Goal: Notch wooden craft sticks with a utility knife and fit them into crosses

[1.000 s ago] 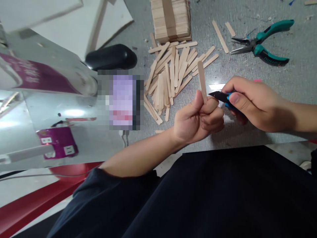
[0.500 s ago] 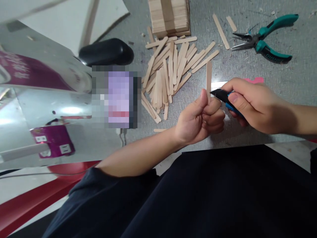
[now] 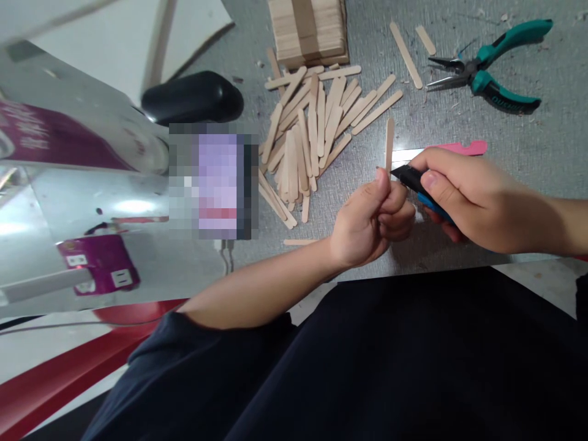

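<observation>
Pinched upright between the thumb and curled fingers of my left hand [image 3: 374, 217] is a wooden craft stick [image 3: 389, 141]. My right hand [image 3: 473, 202] is closed round a utility knife [image 3: 416, 180] with a black front and a blue body. The knife's dark tip meets the stick's right side just above my left thumb; whether it cuts in cannot be made out. Under my right hand lies a flat tool with a pink handle [image 3: 475, 147] and a pale blade, partly hidden. Left of the held stick spreads a heap of loose craft sticks [image 3: 316, 122].
A banded bundle of craft sticks [image 3: 328, 37] sits at the back. Teal-handled pliers [image 3: 478, 70] lie open at the right, near two loose sticks. On the left are a black rounded object [image 3: 193, 98], a blurred-out device [image 3: 218, 184] and a purple power socket [image 3: 98, 263].
The held stick has turned so that it shows a narrower face, its top tilting slightly right. Both hands keep their grips; the whole view has shifted a little.
</observation>
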### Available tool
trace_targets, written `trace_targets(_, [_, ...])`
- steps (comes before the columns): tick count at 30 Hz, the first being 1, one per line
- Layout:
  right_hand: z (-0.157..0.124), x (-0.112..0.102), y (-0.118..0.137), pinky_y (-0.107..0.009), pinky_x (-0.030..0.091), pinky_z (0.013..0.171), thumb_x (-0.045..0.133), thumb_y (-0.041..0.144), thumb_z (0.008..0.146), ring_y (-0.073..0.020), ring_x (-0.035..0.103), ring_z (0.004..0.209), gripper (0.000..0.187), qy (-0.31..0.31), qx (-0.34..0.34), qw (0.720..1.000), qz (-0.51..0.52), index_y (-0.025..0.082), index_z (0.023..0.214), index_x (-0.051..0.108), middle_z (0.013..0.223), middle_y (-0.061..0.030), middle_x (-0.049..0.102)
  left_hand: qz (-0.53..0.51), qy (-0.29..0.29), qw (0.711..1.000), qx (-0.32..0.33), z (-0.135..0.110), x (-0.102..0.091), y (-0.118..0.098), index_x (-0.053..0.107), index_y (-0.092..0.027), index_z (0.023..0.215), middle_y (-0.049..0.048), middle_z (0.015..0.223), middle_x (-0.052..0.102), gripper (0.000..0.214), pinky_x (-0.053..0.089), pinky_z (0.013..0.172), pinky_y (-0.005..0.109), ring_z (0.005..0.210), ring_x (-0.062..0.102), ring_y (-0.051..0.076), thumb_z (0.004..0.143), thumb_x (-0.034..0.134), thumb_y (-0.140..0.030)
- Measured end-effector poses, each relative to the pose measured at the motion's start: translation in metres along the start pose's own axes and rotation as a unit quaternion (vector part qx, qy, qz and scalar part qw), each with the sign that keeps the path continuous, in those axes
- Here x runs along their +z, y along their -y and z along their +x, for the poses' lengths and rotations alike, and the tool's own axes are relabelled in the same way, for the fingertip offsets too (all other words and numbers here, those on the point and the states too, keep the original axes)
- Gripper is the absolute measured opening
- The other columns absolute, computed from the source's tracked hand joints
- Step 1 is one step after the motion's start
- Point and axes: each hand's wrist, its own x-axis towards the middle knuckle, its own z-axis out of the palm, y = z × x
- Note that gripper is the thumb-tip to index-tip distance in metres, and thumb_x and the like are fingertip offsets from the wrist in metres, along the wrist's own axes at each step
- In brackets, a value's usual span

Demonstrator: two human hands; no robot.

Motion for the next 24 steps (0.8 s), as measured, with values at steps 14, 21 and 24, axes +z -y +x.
trace_targets(14, [-0.001,-0.005,-0.006,-0.028,0.04,0.045,0.048,0.03,0.124,-0.0101,0.054,0.044,0.02,0.012,-0.006,1.0,0.0,0.026,0.106,0.057,0.063,0.0089,0.059,-0.031,-0.067,0.996,-0.046,0.0,0.0,-0.001,0.026,-0.025,0.064,-0.0069,0.054,0.026,0.076,0.018,0.043,0.023,0.043,0.024,0.007,0.119,0.049,-0.073])
trace_targets(21, [-0.005,-0.008,0.004,-0.027,0.043,0.039,0.044,0.037,0.126,-0.0096,0.062,0.041,0.029,0.044,0.068,0.994,0.068,0.026,0.103,0.058,0.072,0.0065,0.067,0.098,-0.023,0.993,0.069,-0.001,-0.001,0.008,0.04,-0.022,0.06,-0.0084,0.056,0.024,0.074,0.019,0.046,0.022,0.048,0.022,0.006,0.11,0.075,-0.064])
trace_targets(24, [-0.003,-0.006,-0.003,-0.025,0.044,0.037,0.046,0.039,0.126,-0.0095,0.06,0.041,0.027,0.036,0.06,0.995,0.073,0.026,0.107,0.061,0.072,0.0064,0.066,0.067,-0.026,0.996,0.044,0.001,-0.003,0.006,0.036,-0.023,0.059,-0.0078,0.054,0.025,0.077,0.019,0.045,0.023,0.046,0.023,0.006,0.114,0.066,-0.068])
